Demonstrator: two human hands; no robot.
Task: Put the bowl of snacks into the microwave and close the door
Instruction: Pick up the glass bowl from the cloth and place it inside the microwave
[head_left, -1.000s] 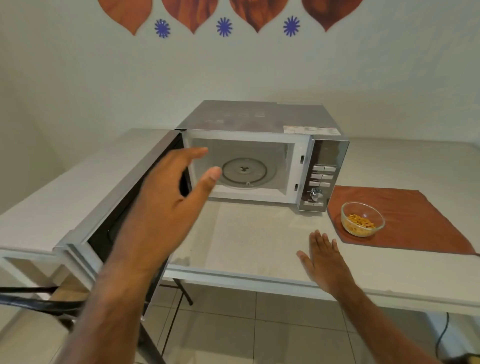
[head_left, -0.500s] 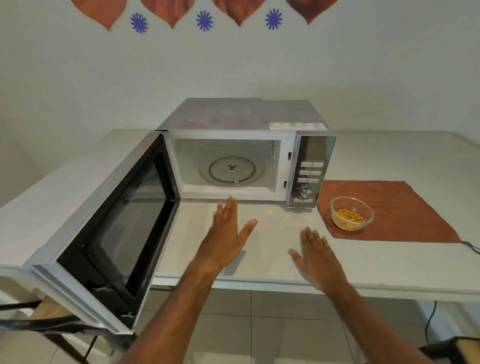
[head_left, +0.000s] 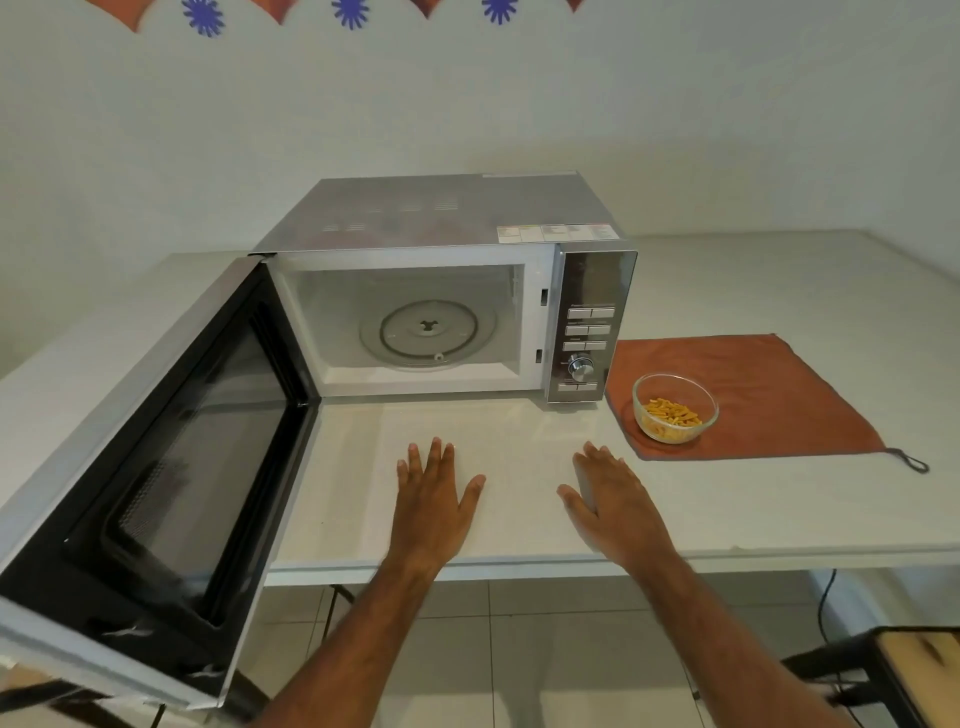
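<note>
A silver microwave (head_left: 447, 218) stands on the white table (head_left: 779, 499), its door (head_left: 171, 457) swung wide open to the left. Inside, the glass turntable (head_left: 428, 335) is bare. A clear glass bowl of orange snacks (head_left: 674, 408) sits on a rust-coloured cloth (head_left: 769, 395) to the right of the microwave. My left hand (head_left: 431, 499) lies flat and open on the table in front of the microwave. My right hand (head_left: 613, 504) rests flat beside it, a short way left of and nearer than the bowl. Neither hand holds anything.
The open door overhangs the table's front left edge. A dark stool or chair (head_left: 904, 670) stands at the lower right beside a hanging cable (head_left: 823, 603). The wall (head_left: 467, 104) rises directly behind the microwave.
My left hand has left the door and come down flat onto the table. The door now stands fully open. My right hand has stayed on the table.
</note>
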